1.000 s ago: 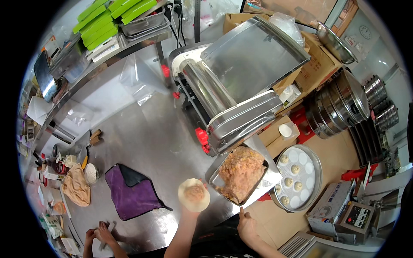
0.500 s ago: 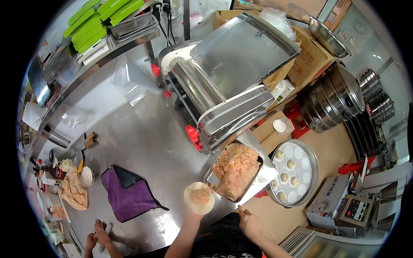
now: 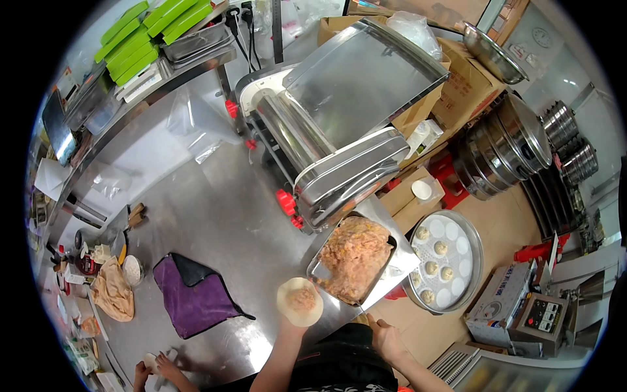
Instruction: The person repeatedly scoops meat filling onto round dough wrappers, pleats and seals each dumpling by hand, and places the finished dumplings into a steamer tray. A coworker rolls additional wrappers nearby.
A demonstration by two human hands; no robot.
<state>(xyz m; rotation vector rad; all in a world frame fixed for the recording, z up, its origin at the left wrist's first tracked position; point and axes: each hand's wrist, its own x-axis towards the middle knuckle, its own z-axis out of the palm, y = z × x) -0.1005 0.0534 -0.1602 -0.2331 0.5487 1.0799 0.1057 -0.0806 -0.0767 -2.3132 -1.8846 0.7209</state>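
My left hand (image 3: 294, 332) holds up a round dough wrapper (image 3: 285, 307) with a mound of meat filling (image 3: 302, 300) in its middle. Right beside it, a metal tray (image 3: 318, 269) is heaped with pinkish minced meat (image 3: 356, 251). Below the tray's near corner, my right hand (image 3: 386, 338) is closed around a slim, light-coloured, stick-like tool (image 3: 361, 317); most of it is hidden or too small to make out.
A co-worker's hands (image 3: 163, 371) handle a small dough disc (image 3: 151, 362) at lower left. A purple cloth (image 3: 196, 297) lies on the steel table (image 3: 215, 215). Behind the tray stands a dough-rolling machine (image 3: 326, 130); at right, a round steamer tray (image 3: 480, 261) holds several buns (image 3: 431, 268).
My right hand has moved slightly right and down, away from the meat tray. My left hand holds the wrapper nearly still. The co-worker's hands have lifted a dough disc.
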